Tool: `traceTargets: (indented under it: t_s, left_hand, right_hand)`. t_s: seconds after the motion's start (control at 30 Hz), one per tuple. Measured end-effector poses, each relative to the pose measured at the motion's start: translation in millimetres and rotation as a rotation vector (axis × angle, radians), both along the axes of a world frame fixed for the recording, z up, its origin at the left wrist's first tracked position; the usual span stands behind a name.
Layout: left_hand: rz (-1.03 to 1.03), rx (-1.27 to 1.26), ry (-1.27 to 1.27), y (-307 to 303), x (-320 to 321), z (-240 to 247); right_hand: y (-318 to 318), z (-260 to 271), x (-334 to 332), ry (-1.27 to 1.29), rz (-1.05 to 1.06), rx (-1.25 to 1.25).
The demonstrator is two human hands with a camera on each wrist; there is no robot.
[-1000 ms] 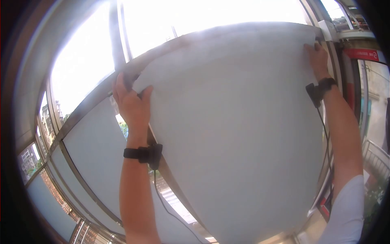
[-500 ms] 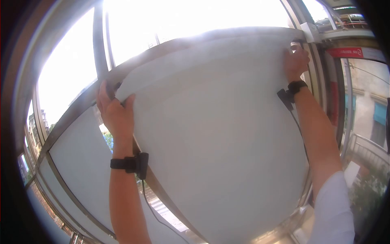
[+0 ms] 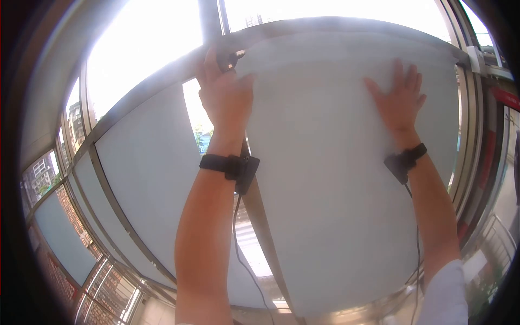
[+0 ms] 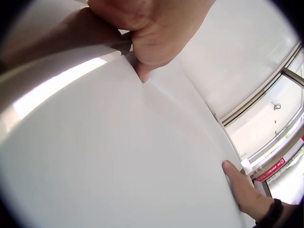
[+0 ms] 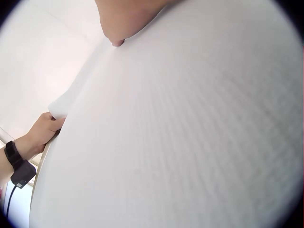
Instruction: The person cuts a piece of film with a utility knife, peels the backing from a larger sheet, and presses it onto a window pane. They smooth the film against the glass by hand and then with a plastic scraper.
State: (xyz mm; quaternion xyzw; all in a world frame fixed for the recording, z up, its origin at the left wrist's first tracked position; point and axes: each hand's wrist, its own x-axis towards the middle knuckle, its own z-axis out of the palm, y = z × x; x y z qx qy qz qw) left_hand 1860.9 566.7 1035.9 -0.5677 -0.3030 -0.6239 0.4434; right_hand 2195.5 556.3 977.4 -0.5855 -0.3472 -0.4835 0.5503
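A large pale sheet hangs in front of a window, its top edge along a metal rail. My left hand is at the sheet's upper left corner. It pinches the edge there, the thumb on the front face and the other fingers at or behind the edge, partly hidden. With fingers spread, my right hand lies over the upper right part of the sheet. Fine creases fan across the sheet in the right wrist view. Each wrist wears a black strap with a small camera.
A frosted pane stands to the left, with a bright gap between it and the sheet. A vertical window post rises above my left hand. At the right are a white box and a red sign.
My right hand has left the sheet's upper right corner, come down and inward, and its fingers have spread. The left hand stays at the upper left corner while the head view has shifted.
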Motion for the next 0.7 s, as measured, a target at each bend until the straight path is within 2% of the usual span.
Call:
traceTargets:
  t_s: [0.17,0.27,0.33,0.4,0.47,0.57,0.7]
  left_hand:
    - [-0.110,-0.041,-0.061,-2.8,2.7,-8.4]
    - [-0.216,-0.030,-0.131,-26.1,11.7,-35.1]
    - [0.023,0.122,-0.055,-48.7,18.8,-63.8]
    - [-0.062,0.007,0.126,-55.8,33.5,-92.7]
    - [-0.145,-0.210,0.179,-57.9,57.8,-115.4]
    - [-0.085,-0.208,-0.005,-37.4,74.8,-110.9]
    - [-0.084,-0.198,-0.088,-15.6,85.9,-97.6]
  right_hand:
    - [-4.6,-3.8,0.1,-0.005,0.035,-0.049]
    - [-3.3,-4.9,1.9,-0.018,0.066,-0.046]
    - [-4.1,-1.2,3.4,-0.024,0.065,-0.058]
    - [-4.7,-2.5,2.9,-0.019,0.062,-0.063]
    - [-5.4,-4.5,3.9,-0.029,0.060,-0.061]
    - [-4.5,-1.0,3.5,-0.039,0.059,-0.059]
    - [-7.4,-1.9,2.7,-0.019,0.040,-0.075]
